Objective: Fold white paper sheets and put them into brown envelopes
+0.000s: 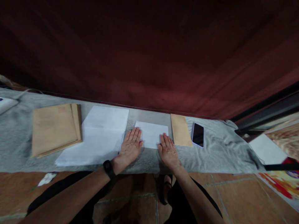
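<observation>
A folded sheet of white paper (153,134) lies on the grey cloth between my two hands. My left hand (131,144), palm up with fingers extended, rests at the sheet's left edge and holds nothing. At its lower right side lies my right hand (168,149), also palm up and open, fingertips over the paper's edge. Left of my left hand is a stack of larger white sheets (102,137) with a crease across it. A single brown envelope (181,130) sits just right of my right hand.
Several brown envelopes (54,129) are stacked at the left, overlapping the white sheets. A phone (198,135) lies right of the single envelope. The grey cloth (219,152) covers a narrow surface against a dark red curtain (149,62). A white device with a cable (7,104) is at far left.
</observation>
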Demonstrator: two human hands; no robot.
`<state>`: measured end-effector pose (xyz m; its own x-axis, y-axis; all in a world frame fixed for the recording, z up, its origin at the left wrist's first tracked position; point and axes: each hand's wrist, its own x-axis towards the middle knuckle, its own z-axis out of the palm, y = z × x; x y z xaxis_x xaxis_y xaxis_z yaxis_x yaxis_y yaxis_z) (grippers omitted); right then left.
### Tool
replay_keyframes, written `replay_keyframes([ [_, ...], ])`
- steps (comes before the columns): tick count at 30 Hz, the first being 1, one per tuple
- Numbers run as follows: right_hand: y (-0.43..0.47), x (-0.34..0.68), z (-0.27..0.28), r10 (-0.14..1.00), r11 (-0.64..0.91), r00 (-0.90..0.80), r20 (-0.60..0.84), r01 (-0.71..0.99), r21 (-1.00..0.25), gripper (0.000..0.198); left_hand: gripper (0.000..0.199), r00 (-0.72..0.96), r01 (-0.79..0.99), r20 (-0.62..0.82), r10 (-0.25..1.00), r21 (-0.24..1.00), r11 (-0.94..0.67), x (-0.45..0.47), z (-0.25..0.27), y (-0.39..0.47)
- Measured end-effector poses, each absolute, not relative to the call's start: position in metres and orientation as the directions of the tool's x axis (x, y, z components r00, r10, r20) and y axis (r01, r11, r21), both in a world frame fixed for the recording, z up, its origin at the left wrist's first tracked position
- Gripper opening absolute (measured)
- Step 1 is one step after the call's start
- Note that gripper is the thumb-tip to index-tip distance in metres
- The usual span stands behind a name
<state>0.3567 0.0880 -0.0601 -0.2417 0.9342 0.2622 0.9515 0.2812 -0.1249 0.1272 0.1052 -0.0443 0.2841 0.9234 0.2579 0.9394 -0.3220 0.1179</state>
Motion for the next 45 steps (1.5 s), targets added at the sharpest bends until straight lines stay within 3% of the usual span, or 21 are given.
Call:
replay_keyframes([
  [12, 0.083, 0.366, -0.054, 0.943, 0.291, -0.252, 0.219, 0.941, -0.171, 0.051, 0.056, 0.307, 0.937, 0.215, 0.927, 0.105, -0.334, 0.128, -0.038, 0.106],
  [19, 0.084, 0.361, -0.048, 0.932, 0.306, -0.245, 0.268, 0.928, -0.215, 0.051, 0.055, 0.297, 0.935, 0.196, 0.934, 0.138, -0.327, 0.129, -0.035, 0.106],
  [25, 0.091, 0.342, -0.04, 0.922, 0.371, -0.308, 0.236, 0.878, -0.302, 0.05, 0.054, 0.378, 0.889, 0.242, 0.894, 0.173, -0.423, 0.138, -0.029, 0.115],
  [30, 0.101, 0.329, -0.041, 0.938, 0.339, -0.286, 0.194, 0.874, -0.35, 0.049, 0.055, 0.474, 0.827, 0.224, 0.852, 0.22, -0.518, 0.156, -0.035, 0.129],
  [34, 0.113, 0.325, -0.042, 0.951, 0.301, -0.244, 0.191, 0.874, -0.381, 0.05, 0.058, 0.458, 0.837, 0.199, 0.866, 0.233, -0.496, 0.169, -0.041, 0.141],
  [45, 0.141, 0.314, -0.041, 0.968, 0.228, -0.182, 0.176, 0.927, -0.298, 0.05, 0.058, 0.402, 0.885, 0.169, 0.9, 0.179, -0.429, 0.174, -0.044, 0.166],
])
